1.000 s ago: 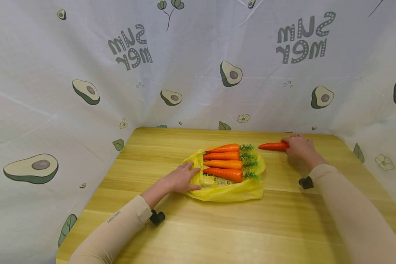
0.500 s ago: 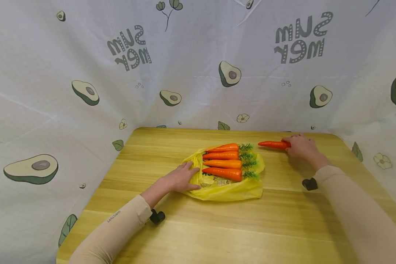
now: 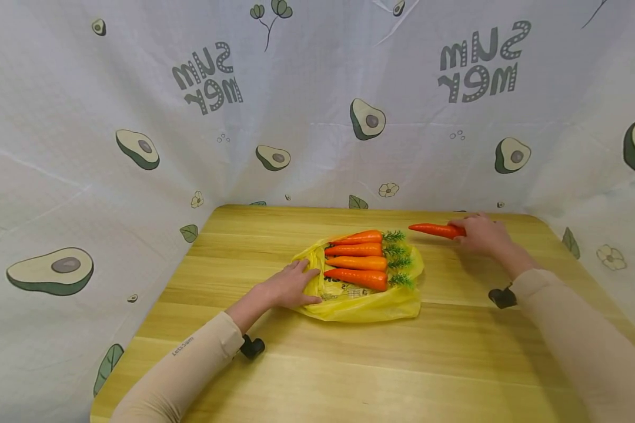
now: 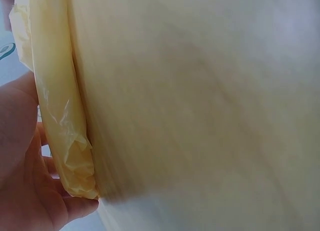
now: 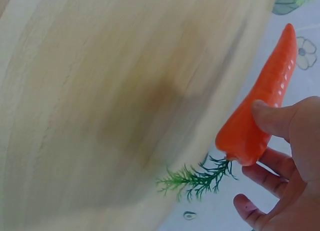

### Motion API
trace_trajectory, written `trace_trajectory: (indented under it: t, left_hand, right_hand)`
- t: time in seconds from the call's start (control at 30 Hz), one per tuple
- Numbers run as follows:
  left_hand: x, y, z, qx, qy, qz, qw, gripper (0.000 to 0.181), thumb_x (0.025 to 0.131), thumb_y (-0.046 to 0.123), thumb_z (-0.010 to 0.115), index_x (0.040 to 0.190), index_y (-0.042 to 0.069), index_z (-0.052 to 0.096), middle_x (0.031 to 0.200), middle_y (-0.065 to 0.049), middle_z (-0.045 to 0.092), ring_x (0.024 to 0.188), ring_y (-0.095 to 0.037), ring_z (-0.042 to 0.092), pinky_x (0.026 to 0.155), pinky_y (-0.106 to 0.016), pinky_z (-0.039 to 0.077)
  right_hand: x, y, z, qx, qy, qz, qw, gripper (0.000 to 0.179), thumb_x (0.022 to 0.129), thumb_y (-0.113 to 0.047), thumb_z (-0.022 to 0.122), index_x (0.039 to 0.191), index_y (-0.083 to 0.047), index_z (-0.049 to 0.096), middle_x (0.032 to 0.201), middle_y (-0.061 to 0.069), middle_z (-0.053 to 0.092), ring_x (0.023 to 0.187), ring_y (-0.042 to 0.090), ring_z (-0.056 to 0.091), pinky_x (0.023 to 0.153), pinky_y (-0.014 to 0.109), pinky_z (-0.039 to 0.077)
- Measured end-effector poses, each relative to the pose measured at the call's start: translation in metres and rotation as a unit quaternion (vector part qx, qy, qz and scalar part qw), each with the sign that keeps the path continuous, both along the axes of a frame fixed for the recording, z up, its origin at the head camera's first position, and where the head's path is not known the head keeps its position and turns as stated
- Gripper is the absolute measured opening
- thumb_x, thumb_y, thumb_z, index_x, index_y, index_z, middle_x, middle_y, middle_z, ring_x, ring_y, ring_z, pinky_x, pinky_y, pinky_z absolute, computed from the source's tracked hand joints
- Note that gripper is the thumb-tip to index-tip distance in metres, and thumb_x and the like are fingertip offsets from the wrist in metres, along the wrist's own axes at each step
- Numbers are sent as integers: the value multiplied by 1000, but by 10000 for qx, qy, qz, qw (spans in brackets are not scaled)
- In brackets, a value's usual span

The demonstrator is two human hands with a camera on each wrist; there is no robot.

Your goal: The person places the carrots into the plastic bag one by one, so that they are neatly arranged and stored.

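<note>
A toy carrot [image 5: 257, 111] with a green sprig is pinched between the thumb and fingers of my right hand [image 3: 481, 235] at the back right. Its tip points left, and in the right wrist view it appears raised off the table. My left hand [image 3: 291, 285] rests with spread fingers on the left edge of a yellow plastic bag [image 3: 370, 311]. In the left wrist view the bag's rolled edge [image 4: 62, 106] lies against that hand. Several orange carrots [image 3: 357, 262] lie side by side on the bag, tips to the left and green tops to the right.
The wooden table [image 3: 323, 370] reaches back to a white curtain [image 3: 317, 70] printed with avocados, which also hangs at both sides. A small black camera [image 3: 252, 346] sits on the left wrist, and another black camera [image 3: 503, 297] on the right.
My right hand has taken hold of the carrot and tilted it slightly up, its tip shifting a little left. The right forearm has moved slightly right. My left hand stays on the bag.
</note>
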State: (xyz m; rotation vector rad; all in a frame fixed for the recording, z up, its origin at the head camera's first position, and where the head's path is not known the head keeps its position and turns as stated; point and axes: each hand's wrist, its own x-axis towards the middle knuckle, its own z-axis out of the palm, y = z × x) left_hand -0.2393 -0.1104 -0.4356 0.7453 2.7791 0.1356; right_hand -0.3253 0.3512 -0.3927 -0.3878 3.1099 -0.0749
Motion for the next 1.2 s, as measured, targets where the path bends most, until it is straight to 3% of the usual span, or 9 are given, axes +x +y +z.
trace_trajectory:
  t: [0.5,1.2]
  left_hand:
    - [0,1,-1,19,-42,35,10000,77,96,60,58,157,18,37,166,-18,19,152,-41,24,121,-53,28]
    - [1,2,1,-17,-3,8,10000,77,96,61,57,157,17,37,166,-19,21,151,-41,25,120,-53,29]
  right_hand:
    - [17,-18,14,80,328,362,9988,48,93,-22,70,137,-3,60,132,31,58,115,48,49,86,66,41]
    - [46,-47,34,84,596,1001,9932,44,91,-28,73,130,-9,67,119,19,66,108,38,54,84,62,43]
